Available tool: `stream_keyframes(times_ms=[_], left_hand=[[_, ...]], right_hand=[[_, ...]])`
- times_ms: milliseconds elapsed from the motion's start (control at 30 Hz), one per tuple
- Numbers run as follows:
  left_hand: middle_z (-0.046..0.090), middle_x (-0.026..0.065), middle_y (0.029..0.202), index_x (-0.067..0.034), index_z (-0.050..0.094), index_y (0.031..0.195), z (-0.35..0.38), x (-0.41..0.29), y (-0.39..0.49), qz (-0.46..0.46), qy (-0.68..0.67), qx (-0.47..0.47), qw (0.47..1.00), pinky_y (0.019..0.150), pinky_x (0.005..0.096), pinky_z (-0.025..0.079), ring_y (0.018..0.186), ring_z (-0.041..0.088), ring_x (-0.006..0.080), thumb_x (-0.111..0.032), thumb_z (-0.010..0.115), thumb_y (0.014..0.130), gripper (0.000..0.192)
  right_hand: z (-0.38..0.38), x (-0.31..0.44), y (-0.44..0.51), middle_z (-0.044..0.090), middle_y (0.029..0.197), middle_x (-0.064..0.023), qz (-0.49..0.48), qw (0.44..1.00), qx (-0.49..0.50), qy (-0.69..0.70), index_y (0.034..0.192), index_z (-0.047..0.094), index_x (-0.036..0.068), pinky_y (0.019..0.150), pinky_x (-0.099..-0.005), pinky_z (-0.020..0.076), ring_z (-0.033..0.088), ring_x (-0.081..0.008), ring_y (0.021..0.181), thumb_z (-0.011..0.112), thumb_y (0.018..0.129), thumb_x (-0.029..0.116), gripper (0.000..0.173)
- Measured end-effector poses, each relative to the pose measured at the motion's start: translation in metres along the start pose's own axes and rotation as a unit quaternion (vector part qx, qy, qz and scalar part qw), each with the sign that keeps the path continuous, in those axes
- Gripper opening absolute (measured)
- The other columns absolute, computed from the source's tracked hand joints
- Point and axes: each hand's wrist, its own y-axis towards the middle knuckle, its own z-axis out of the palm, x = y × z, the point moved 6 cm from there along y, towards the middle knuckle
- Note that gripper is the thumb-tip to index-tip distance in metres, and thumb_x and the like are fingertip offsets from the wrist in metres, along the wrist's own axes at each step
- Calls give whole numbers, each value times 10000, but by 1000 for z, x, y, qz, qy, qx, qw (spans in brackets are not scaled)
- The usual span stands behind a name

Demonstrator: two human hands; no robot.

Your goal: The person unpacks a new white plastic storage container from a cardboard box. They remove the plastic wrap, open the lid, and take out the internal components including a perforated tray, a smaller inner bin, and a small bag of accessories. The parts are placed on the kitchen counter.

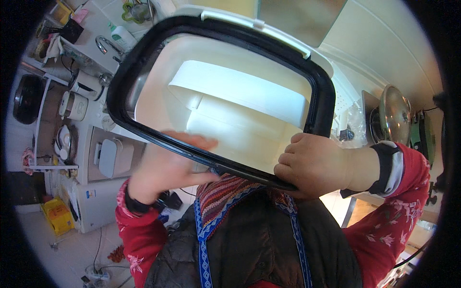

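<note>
A black rectangular frame (326, 97) with rounded corners and a pale outer rim is held up before me. My right hand (311, 165) grips its near right corner, fingers curled over the edge. Blurred, my left hand (162, 165) is at the near left edge with thumb and fingers apart; the frame crosses in front of it, and its fingertips show through the opening. Whether it touches the frame is unclear. Through the opening I see the inside of a white plastic container (158, 84) and a long white plastic piece (237, 90) with a rounded end.
At the left are a faucet (104, 45), a pump bottle (122, 37), a white rice cooker (74, 105) and a shelf with dishes. A yellow container (57, 216) and power cords lie on the floor. A pan with a glass lid (394, 111) stands on the right.
</note>
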Motion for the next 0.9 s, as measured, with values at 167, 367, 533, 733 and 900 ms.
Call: stream_keyframes(times_ms=[167,367,533,733,900], left_hand=[[513,26,607,-114,562,654,15,-9,-3,98,135,-16,986,563,382,444,601,565,252,-335,769,621,304],[494,6,592,-125,551,594,17,-7,-5,139,145,42,979,546,376,432,577,549,228,-363,762,574,319],[508,63,600,-110,548,620,7,-10,3,148,133,-39,979,538,385,433,574,550,275,-311,744,634,281],[510,58,614,-106,481,622,9,-6,5,113,101,-14,988,547,388,432,586,554,275,-298,736,644,320],[558,45,554,-87,566,613,7,-10,6,168,113,-23,979,554,342,503,578,621,230,-305,726,668,276]], right_hand=[[-2,-6,3,629,723,-92,8,997,79,23,777,622,65,697,-405,494,632,-312,715,679,729,351,295],[-46,-2,-2,618,685,-169,8,981,122,149,757,638,38,654,-459,498,613,-379,690,635,740,326,289],[-49,5,3,616,685,-190,38,975,137,171,758,639,22,655,-466,494,609,-400,712,607,752,311,291],[-54,11,8,601,660,-215,40,969,142,197,731,620,3,632,-465,483,586,-417,678,592,757,307,306],[-98,-1,0,583,530,-72,17,923,120,365,651,586,10,408,-269,437,582,-177,467,634,834,212,277]])
